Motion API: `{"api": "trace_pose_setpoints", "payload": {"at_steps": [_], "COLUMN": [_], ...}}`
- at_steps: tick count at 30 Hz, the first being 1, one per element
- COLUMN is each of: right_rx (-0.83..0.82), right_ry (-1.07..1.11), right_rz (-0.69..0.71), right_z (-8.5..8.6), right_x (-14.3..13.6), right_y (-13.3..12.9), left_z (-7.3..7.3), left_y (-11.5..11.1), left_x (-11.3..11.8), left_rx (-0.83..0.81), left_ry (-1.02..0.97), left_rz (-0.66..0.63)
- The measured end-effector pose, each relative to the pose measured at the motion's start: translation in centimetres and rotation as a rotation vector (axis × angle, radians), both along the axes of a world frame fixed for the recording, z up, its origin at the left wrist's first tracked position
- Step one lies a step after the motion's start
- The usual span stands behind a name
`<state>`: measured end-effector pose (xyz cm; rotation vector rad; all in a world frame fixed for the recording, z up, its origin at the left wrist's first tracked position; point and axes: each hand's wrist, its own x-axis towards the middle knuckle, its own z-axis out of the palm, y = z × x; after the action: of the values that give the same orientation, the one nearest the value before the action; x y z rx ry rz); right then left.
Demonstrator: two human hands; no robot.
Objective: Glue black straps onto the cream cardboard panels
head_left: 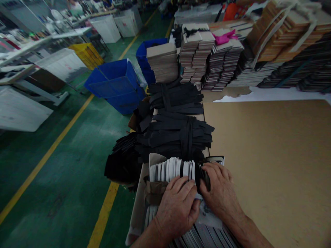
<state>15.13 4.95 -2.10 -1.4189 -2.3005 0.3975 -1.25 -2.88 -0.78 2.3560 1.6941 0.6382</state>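
A row of thin white strips (pixel 170 168) stands on edge in a pale box (pixel 136 213), with dark pieces among them. My left hand (pixel 178 203) lies over the near side of this row, its fingers bent onto the strips and its thumb in front. At the right end of the row, my right hand (pixel 217 182) has its thumb and fingers around thin black pieces (pixel 198 172); its grip partly hides them. Brown paper (pixel 156 193) sits left of my left hand. More thin strips (pixel 207 237) stand edge-up below my hands, beside a clear plastic bag (pixel 210 215).
Tied bundles of black strips (pixel 176 134) lie beyond the box. A tan board surface (pixel 269 155) spans the right side. Stacked boards (pixel 196 48) line the back. A blue bin (pixel 116 84) and a yellow crate (pixel 86 55) stand on the green floor (pixel 77 158).
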Motion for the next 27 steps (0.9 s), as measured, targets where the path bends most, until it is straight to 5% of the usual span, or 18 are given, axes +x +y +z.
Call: {"api": "trace_pose_setpoints", "payload": {"at_steps": [7, 27], "right_rx": [-0.082, -0.108], "right_ry": [-0.003, -0.038], "right_rz": [0.099, 0.045], "right_z": [0.7, 1.1], "right_x": [0.0, -0.4], "right_y": [0.1, 0.2], "left_z": [0.3, 0.7], "left_y": [0.2, 0.4], "left_x": [0.0, 0.1], "left_rx": [0.030, 0.013], "left_ry": [-0.001, -0.013], "left_rz": [0.006, 0.015]}}
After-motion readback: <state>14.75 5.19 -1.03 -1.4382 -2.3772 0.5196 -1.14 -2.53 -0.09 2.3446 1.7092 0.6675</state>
